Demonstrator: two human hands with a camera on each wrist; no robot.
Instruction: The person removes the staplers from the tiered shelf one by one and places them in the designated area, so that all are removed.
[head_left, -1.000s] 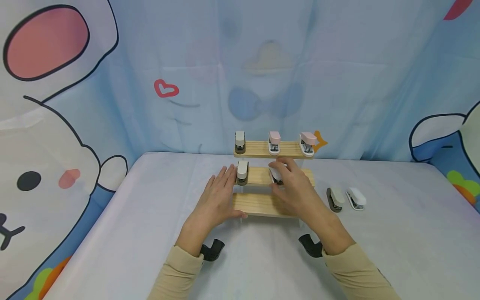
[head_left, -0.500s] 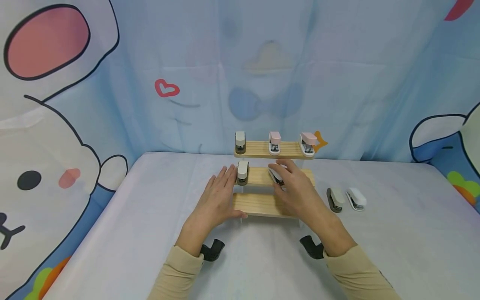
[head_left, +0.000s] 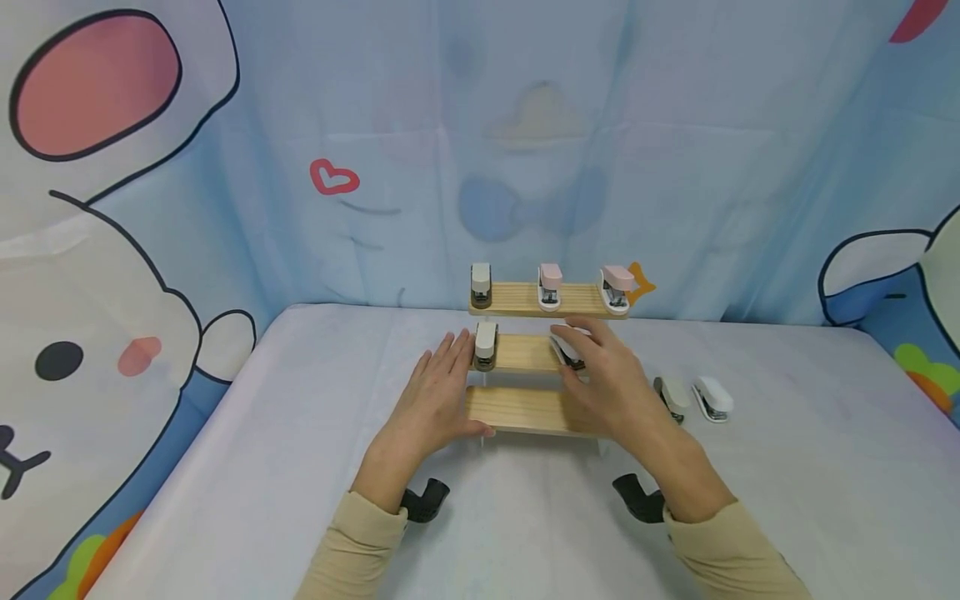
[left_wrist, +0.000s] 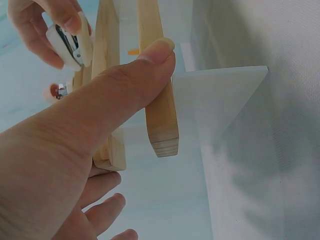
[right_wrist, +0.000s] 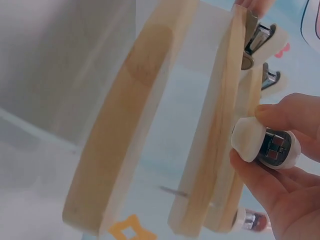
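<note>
- Landmark: a three-tier rack (head_left: 525, 364) with wooden shelves and translucent side panels stands on the cloth-covered desk (head_left: 810, 467). Sides are given as seen by the person.
- Right hand (head_left: 615, 383): at the right half of the rack's middle shelf (head_left: 517, 353). Thumb and fingers pinch the held white stapler (right_wrist: 250, 140).
- Held white stapler: positioned at the right half of the rack's middle tier, set at an angle to the shelf edge. Contact with the wood cannot be determined.
- Left hand (head_left: 435, 392): at the left end of the rack. Fingers are extended and slightly spread; the thumb rests on the bottom shelf (head_left: 517, 408). It grips no stapler.
- Middle tier, left end of rack: one pale-capped stapler (head_left: 485, 346) with a dark base, upright, near the left fingertips.
- Top shelf (head_left: 513, 294) of rack: a grey-based stapler (head_left: 481, 285) at left, a pink-capped stapler (head_left: 550, 287) at centre, a second pink-capped stapler (head_left: 616, 288) at right.
- Right of rack, on the desk: a pale grey stapler (head_left: 672, 397), partly hidden by the right arm, and beside it a white stapler (head_left: 712, 398).
- Behind rack: a blue printed curtain (head_left: 375, 83).
</note>
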